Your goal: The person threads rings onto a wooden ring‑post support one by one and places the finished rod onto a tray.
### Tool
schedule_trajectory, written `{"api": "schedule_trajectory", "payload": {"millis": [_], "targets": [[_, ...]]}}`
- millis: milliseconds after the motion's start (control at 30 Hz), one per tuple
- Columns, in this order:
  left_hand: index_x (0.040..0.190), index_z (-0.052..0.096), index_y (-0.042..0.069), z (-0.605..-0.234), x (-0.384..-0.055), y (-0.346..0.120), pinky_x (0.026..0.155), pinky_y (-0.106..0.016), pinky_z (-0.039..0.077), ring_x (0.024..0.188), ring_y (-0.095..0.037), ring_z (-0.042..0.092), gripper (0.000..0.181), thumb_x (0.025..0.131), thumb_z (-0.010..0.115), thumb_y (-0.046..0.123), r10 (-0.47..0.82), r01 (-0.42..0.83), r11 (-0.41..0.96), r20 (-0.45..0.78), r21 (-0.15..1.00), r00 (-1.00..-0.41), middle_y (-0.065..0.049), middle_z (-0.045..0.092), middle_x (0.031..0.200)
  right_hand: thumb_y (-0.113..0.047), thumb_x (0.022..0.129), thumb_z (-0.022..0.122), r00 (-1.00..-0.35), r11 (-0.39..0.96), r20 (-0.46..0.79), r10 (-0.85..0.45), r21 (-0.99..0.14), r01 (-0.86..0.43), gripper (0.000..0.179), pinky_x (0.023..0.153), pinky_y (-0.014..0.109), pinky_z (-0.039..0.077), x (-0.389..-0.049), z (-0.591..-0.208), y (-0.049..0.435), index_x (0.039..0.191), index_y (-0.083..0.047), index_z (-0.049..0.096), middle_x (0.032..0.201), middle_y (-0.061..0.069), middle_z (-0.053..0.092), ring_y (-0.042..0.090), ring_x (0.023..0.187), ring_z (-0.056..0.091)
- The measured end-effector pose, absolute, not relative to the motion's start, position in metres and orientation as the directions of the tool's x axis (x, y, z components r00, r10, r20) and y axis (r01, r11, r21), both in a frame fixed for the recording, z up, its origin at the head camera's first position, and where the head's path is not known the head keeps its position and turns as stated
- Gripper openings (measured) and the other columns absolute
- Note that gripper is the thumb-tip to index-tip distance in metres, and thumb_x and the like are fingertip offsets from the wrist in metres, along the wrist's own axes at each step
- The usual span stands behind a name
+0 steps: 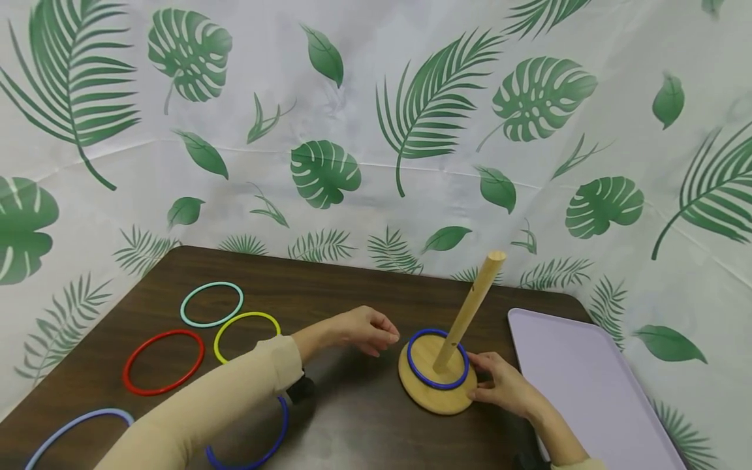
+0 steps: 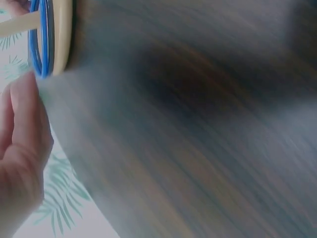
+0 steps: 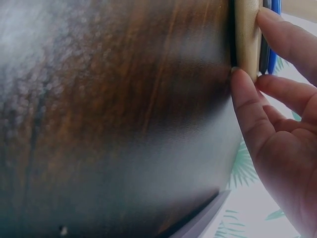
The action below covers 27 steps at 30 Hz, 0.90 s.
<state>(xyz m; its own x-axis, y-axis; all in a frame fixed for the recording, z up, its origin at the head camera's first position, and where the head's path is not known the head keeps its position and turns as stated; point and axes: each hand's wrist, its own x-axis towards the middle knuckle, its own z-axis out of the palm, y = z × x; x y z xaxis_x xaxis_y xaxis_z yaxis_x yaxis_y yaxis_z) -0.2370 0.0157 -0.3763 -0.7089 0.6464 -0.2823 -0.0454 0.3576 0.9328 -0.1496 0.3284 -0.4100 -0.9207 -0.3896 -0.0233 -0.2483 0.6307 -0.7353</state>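
Evidently, the round pale-wood base (image 1: 431, 401) is gripped at its near-side rim by the right hand (image 1: 502, 385), thumb and fingers bent about the edge, probably so that the stand is kept steady. From that base, just inward of the grip, a straight wooden peg (image 1: 471, 308) is raised, slightly tilted in view, and is encircled by a dark-blue plastic-looking ring (image 1: 442, 386) laid on the base. Nothing is held by the left hand (image 1: 364, 329), its fingers loosely bent and poised just beside the base, opposite the grip. Outward of the grip, a flat lilac tray (image 1: 581, 385) is placed, partly covered by the right forearm. Well across from the grip, past the left hand, the loose turquoise ring (image 1: 219, 283) and red ring (image 1: 147, 393) are left fully visible, while the yellow ring (image 1: 254, 314) is partly hidden by the beige left sleeve (image 1: 205, 391). Whether the encircling ring is touched by the right fingertips cannot be told; in the right wrist view only its edge is shown.
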Motion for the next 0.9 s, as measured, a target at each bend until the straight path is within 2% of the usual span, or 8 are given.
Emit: {"api": "schedule_trajectory", "payload": {"millis": [133,267,367,500,600,767,900], "targets": [[0.113,0.061,-0.004,-0.373,-0.237,-0.011,0.079,-0.035,0.057,0.100,-0.025,0.062,0.028,0.092,0.061,0.014,0.702,-0.029,0.401,-0.327,0.916,-0.633,-0.019,0.062,0.115,-0.007,0.076,0.077,-0.918,0.627,-0.020,-0.396,-0.737,-0.254,0.072,0.080,0.030,0.056,-0.150,-0.410,0.328,0.131,0.019,0.039,0.115,0.030,0.042,0.047,0.107,0.049],[0.115,0.060,-0.004,-0.374,-0.236,-0.038,0.082,-0.037,0.056,0.104,-0.026,0.061,0.029,0.092,0.061,0.013,0.715,-0.026,0.441,-0.368,0.897,-0.595,-0.018,0.062,0.116,-0.006,0.076,0.077,-0.916,0.623,-0.029,-0.400,-0.742,-0.248,0.072,0.080,0.032,0.056,-0.150,-0.409,0.328,0.131,0.020,0.038,0.116,0.031,0.041,0.047,0.108,0.048],[0.115,0.060,-0.004,-0.376,-0.233,-0.059,0.082,-0.037,0.056,0.098,-0.021,0.062,0.028,0.091,0.062,0.011,0.730,-0.017,0.450,-0.379,0.893,-0.569,-0.016,0.063,0.112,-0.006,0.076,0.077,-0.915,0.624,-0.036,-0.403,-0.742,-0.246,0.073,0.080,0.032,0.056,-0.150,-0.409,0.328,0.131,0.020,0.037,0.117,0.031,0.041,0.047,0.108,0.048],[0.115,0.060,-0.005,-0.380,-0.229,-0.083,0.080,-0.034,0.056,0.086,-0.011,0.059,0.030,0.089,0.064,0.009,0.747,0.018,0.458,-0.374,0.889,-0.550,-0.006,0.065,0.096,-0.007,0.076,0.077,-0.914,0.630,-0.042,-0.403,-0.737,-0.244,0.073,0.080,0.031,0.056,-0.150,-0.409,0.327,0.131,0.020,0.037,0.116,0.031,0.041,0.047,0.108,0.048],[0.113,0.060,-0.006,-0.383,-0.225,-0.100,0.076,-0.029,0.056,0.083,-0.008,0.060,0.030,0.087,0.066,0.008,0.745,0.042,0.472,-0.373,0.880,-0.553,0.001,0.064,0.090,-0.007,0.076,0.077,-0.916,0.633,-0.042,-0.400,-0.736,-0.242,0.073,0.080,0.030,0.056,-0.151,-0.409,0.327,0.131,0.019,0.038,0.116,0.031,0.042,0.047,0.108,0.048],[0.110,0.061,-0.007,-0.385,-0.219,-0.123,0.074,-0.022,0.054,0.086,-0.011,0.060,0.029,0.084,0.068,0.004,0.748,0.054,0.464,-0.358,0.884,-0.558,-0.006,0.065,0.095,-0.007,0.076,0.077,-0.913,0.629,-0.020,-0.407,-0.731,-0.264,0.072,0.079,0.029,0.056,-0.151,-0.410,0.328,0.130,0.020,0.039,0.115,0.031,0.042,0.047,0.107,0.049],[0.110,0.060,-0.008,-0.387,-0.217,-0.137,0.075,-0.019,0.052,0.092,-0.016,0.059,0.029,0.084,0.068,0.004,0.784,0.118,0.438,-0.314,0.891,-0.536,-0.014,0.064,0.102,-0.006,0.076,0.077,-0.910,0.623,-0.019,-0.414,-0.735,-0.268,0.072,0.079,0.030,0.056,-0.151,-0.411,0.328,0.130,0.021,0.039,0.115,0.031,0.042,0.047,0.106,0.049]]}}
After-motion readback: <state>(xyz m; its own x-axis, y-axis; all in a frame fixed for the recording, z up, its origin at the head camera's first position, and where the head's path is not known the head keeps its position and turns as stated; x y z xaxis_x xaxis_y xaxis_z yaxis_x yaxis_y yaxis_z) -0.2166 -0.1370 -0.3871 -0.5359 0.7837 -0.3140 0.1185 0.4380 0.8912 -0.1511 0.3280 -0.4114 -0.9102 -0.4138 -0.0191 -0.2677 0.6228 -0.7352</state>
